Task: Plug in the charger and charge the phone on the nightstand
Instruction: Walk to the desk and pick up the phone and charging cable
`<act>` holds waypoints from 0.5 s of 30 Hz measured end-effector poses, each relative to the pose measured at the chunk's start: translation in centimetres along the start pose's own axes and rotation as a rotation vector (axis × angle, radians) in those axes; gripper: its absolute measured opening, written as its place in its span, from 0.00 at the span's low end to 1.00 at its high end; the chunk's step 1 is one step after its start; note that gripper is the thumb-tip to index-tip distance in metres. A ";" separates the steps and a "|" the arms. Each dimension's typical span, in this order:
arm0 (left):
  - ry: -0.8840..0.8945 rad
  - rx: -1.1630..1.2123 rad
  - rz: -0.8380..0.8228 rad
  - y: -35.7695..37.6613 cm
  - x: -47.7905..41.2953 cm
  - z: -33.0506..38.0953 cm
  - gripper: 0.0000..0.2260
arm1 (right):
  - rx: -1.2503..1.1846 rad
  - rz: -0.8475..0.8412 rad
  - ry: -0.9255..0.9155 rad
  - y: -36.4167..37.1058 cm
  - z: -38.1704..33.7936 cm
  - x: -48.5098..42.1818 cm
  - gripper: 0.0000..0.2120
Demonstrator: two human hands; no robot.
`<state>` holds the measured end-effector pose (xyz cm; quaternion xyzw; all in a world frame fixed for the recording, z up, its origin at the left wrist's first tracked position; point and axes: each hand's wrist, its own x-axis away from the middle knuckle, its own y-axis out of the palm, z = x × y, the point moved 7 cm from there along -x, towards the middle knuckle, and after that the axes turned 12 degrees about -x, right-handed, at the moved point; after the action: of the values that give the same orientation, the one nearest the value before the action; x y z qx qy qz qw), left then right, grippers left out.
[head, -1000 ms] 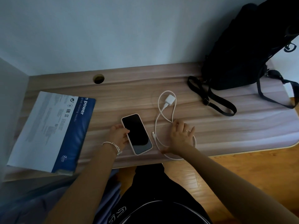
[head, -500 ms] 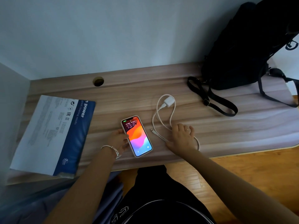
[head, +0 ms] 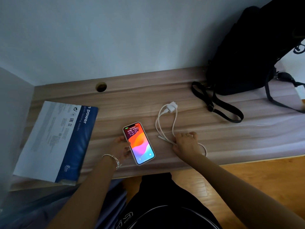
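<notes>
A phone point(head: 139, 142) in a pale case lies face up on the wooden nightstand top point(head: 148, 100), its screen lit orange and pink. My left hand point(head: 121, 147) grips its left edge. To its right lies a white charger plug point(head: 171, 107) with its white cable point(head: 159, 124) looped toward me. The cable's free connector tip point(head: 159, 136) rests on the wood just right of the phone. My right hand point(head: 186, 143) presses down on the cable, fingers curled over it; a further loop shows behind the wrist.
A blue and white packet point(head: 54, 141) lies at the left. A black backpack point(head: 247, 52) with loose straps point(head: 217, 104) stands at the back right. A round cable hole point(head: 101, 87) is near the wall. Orange wood floor point(head: 255, 176) lies below the front edge.
The phone's dark screen has lit up. My left hand has kept its hold on the phone's edge. My right hand has pulled the cable slightly right and nearer, narrowing the loop.
</notes>
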<state>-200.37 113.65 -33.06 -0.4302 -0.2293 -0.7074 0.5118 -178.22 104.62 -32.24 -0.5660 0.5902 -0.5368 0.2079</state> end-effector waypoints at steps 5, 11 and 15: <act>-0.018 -0.003 -0.002 -0.3 -0.2 -0.4 0.09 | 0.075 0.009 -0.011 0.1 -0.4 0.0 0.14; -0.033 0.004 -0.036 -0.6 -0.9 -0.8 0.09 | 0.219 -0.062 -0.021 0.3 -1.6 0.1 0.11; -0.056 0.001 -0.087 -0.6 -1.0 -0.6 0.09 | 0.411 -0.013 -0.117 -0.3 -3.7 -0.2 0.10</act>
<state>-201.05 113.94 -34.13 -0.4390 -0.2625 -0.7166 0.4741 -181.23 106.34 -30.80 -0.5456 0.4515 -0.6133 0.3497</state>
